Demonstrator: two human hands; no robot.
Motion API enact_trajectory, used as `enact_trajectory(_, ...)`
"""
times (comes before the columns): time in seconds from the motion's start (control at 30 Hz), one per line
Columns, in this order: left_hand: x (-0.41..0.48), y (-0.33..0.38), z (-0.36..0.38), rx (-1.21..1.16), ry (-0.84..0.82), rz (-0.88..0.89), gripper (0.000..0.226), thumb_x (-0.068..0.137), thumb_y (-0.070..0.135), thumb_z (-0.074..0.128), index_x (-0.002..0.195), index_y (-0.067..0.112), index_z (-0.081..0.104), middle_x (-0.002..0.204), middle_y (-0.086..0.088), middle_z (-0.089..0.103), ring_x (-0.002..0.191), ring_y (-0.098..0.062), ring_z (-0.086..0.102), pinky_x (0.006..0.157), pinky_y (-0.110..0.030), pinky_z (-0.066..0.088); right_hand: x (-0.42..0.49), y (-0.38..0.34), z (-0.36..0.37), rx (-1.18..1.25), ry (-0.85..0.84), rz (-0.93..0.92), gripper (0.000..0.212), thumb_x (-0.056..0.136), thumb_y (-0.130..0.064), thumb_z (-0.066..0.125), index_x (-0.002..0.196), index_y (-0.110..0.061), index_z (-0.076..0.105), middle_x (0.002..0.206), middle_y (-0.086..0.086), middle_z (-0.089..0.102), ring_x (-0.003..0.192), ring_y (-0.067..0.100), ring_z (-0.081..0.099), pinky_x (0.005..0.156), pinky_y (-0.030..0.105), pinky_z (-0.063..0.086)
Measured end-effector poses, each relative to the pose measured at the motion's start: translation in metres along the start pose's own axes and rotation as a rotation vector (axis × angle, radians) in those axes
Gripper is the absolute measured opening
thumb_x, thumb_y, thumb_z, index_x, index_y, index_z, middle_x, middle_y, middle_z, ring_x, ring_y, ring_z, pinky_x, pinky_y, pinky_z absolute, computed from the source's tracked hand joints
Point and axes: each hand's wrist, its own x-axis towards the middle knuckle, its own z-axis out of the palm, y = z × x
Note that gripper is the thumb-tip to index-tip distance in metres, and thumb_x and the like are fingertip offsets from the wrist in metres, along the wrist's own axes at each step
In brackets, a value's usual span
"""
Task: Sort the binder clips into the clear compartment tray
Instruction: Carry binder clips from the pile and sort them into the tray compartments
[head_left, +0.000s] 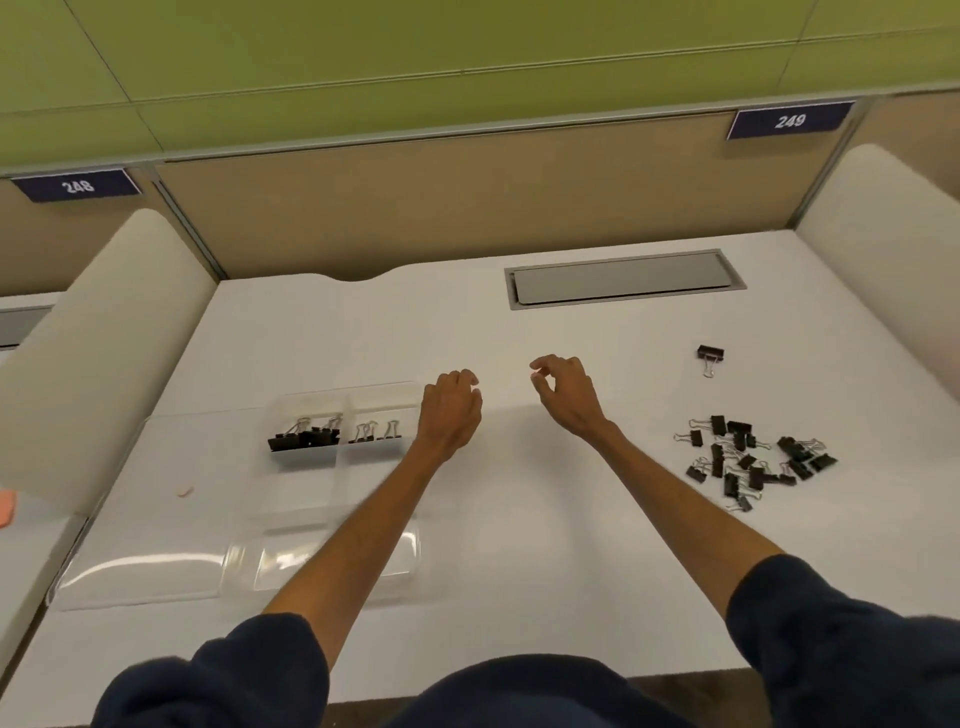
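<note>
Head view: clear tray sits toward the tabletop's left edge. 2 far compartments hold clips: bigger ones left, small ones right. Loose pile is near the right edge, with 1 stray clip beyond it.

Left hand is over the tray's right rim, fingers curled under; can't tell if it's holding anything. Right hand is mid-tabletop, thumb and forefinger nearly touching, nothing visible between.

Clips are likely light and stiff, and the wire handles snag. Pinch the black body.
</note>
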Motion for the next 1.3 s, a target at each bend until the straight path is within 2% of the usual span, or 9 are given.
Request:
enact_trajectory(0.13, 0.012, 0.033, 0.015, -0.021, -0.051, 0.044, 0.025, 0.094, 0.014, 0.042, 0.115, 0.013, 0.055, 0.112, -0.002, 0.06, 0.106, -0.024, 0.052, 0.086, -0.037, 0.036, -0.007, 0.033, -0.036, -0.027, 0.007, 0.032, 0.022, 0.095, -0.025, 0.047, 0.113, -0.022, 0.06, 0.101, -0.008, 0.066, 0.102, 0.014, 0.047, 0.087, 0.038, 0.039)
enact_trajectory(0.47, 0.047, 0.138, 0.058, -0.092, -0.209, 0.141, 0.028, 0.093, 0.015, 0.043, 0.119, 0.012, 0.052, 0.115, -0.004, 0.057, 0.109, -0.025, 0.049, 0.089, -0.039, 0.038, -0.02, 0.122, -0.116, -0.083, 0.061, 0.112, 0.023, 0.093, -0.017, 0.049, 0.113, -0.02, 0.061, 0.103, -0.005, 0.065, 0.103, 0.019, 0.052, 0.088, 0.043, 0.044)
enact_trajectory(0.77, 0.076, 0.222, 0.102, -0.124, -0.306, 0.207, 0.033, 0.09, 0.013, 0.046, 0.123, 0.012, 0.051, 0.119, -0.006, 0.056, 0.111, -0.025, 0.048, 0.091, -0.038, 0.039, -0.034, 0.198, -0.178, -0.154, 0.054, 0.214, 0.026, 0.092, -0.015, 0.051, 0.117, -0.019, 0.059, 0.112, -0.002, 0.063, 0.109, 0.02, 0.052, 0.092, 0.042, 0.042)
enact_trajectory(0.9, 0.091, 0.249, 0.122, -0.138, -0.351, 0.231, 0.034, 0.089, 0.012, 0.048, 0.123, 0.011, 0.051, 0.121, -0.008, 0.055, 0.112, -0.025, 0.048, 0.092, -0.039, 0.039, -0.043, 0.226, -0.201, -0.269, -0.047, 0.218, 0.028, 0.093, -0.022, 0.053, 0.12, -0.02, 0.058, 0.116, -0.002, 0.06, 0.114, 0.018, 0.048, 0.095, 0.043, 0.038)
enact_trajectory(1.13, 0.115, 0.296, 0.152, -0.098, -0.361, 0.323, 0.041, 0.087, 0.007, 0.049, 0.128, 0.008, 0.047, 0.127, -0.012, 0.048, 0.118, -0.028, 0.042, 0.085, -0.041, 0.045, -0.071, 0.262, -0.233, -0.298, -0.086, 0.161, 0.034, 0.083, -0.035, 0.06, 0.115, -0.024, 0.058, 0.113, -0.006, 0.058, 0.111, 0.015, 0.048, 0.091, 0.039, 0.035)
enact_trajectory(1.3, 0.139, 0.326, 0.16, -0.025, -0.34, 0.435, 0.06, 0.083, -0.002, 0.049, 0.138, 0.021, 0.045, 0.143, -0.014, 0.034, 0.13, -0.033, 0.032, 0.09, -0.044, 0.044, -0.087, 0.285, -0.246, -0.348, -0.071, 0.166, 0.031, 0.08, -0.044, 0.064, 0.104, -0.026, 0.059, 0.103, -0.009, 0.054, 0.103, 0.012, 0.047, 0.086, 0.034, 0.033)
